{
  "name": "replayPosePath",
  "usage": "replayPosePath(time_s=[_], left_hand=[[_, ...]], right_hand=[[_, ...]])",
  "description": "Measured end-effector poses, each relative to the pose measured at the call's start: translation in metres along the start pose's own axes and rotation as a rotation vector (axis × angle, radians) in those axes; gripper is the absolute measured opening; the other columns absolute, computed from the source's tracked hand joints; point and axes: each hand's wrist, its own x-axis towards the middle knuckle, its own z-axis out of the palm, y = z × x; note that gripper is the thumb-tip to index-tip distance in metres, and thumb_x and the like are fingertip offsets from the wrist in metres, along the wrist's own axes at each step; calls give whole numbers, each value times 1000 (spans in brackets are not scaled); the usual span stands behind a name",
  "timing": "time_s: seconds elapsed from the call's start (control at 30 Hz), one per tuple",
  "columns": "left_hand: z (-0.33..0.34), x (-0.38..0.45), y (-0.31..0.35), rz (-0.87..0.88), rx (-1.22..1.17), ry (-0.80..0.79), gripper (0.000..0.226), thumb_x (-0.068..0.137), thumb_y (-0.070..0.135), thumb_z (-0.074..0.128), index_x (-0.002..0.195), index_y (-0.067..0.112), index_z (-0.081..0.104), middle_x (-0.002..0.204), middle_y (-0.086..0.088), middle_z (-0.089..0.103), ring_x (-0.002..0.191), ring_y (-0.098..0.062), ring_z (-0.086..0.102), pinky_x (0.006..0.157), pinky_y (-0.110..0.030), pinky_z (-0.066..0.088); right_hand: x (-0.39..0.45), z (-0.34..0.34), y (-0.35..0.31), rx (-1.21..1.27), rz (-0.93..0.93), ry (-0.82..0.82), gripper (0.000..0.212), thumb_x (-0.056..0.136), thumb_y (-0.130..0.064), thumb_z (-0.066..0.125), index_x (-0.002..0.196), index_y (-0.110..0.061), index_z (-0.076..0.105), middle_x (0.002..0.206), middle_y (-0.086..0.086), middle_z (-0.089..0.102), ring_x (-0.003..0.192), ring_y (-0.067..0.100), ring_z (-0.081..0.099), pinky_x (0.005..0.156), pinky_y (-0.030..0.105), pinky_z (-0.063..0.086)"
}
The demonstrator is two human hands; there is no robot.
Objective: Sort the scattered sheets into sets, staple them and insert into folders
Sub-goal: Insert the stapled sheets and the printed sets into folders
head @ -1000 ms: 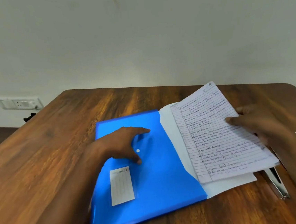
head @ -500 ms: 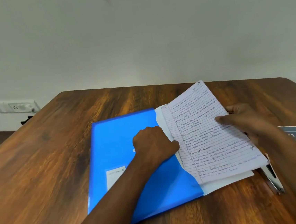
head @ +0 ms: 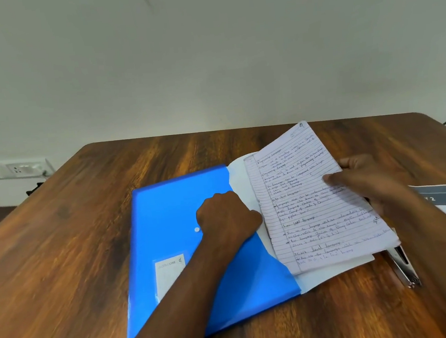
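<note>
Sheets [head: 315, 201], mid-right of frame, are pinched in your right hand [head: 364, 182]; your left hand [head: 226, 220] curls at the blue folder's [head: 171, 214] mouth. Misaligned, their corners may snag and crumple.

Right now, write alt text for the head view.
A person's left hand grips the open edge of a blue folder on a wooden table, while the right hand holds handwritten lined sheets at its mouth. A stapler lies beside them.
</note>
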Motion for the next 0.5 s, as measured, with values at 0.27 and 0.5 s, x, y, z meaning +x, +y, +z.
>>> replayPosePath(time_s=[0.27,0.5], left_hand=[[7,1,-9,-132,50,-115,103,68,82,57,147,19,35,145,-18,43,133,-41,40,101,-68,37],[12,0,0,-157,10,-148,92,70,68,60,146,22,36,146,-26,46,137,-49,38,105,-76,29]], right_hand=[[-1,-1,1,-22,-7,-6,13,93,-2,73,102,-11,77,99,5,81,86,22,80,81,37,61],[-2,1,0,-24,-2,8,14,92,-2,73,101,-11,77,101,6,81,88,23,79,81,37,61]])
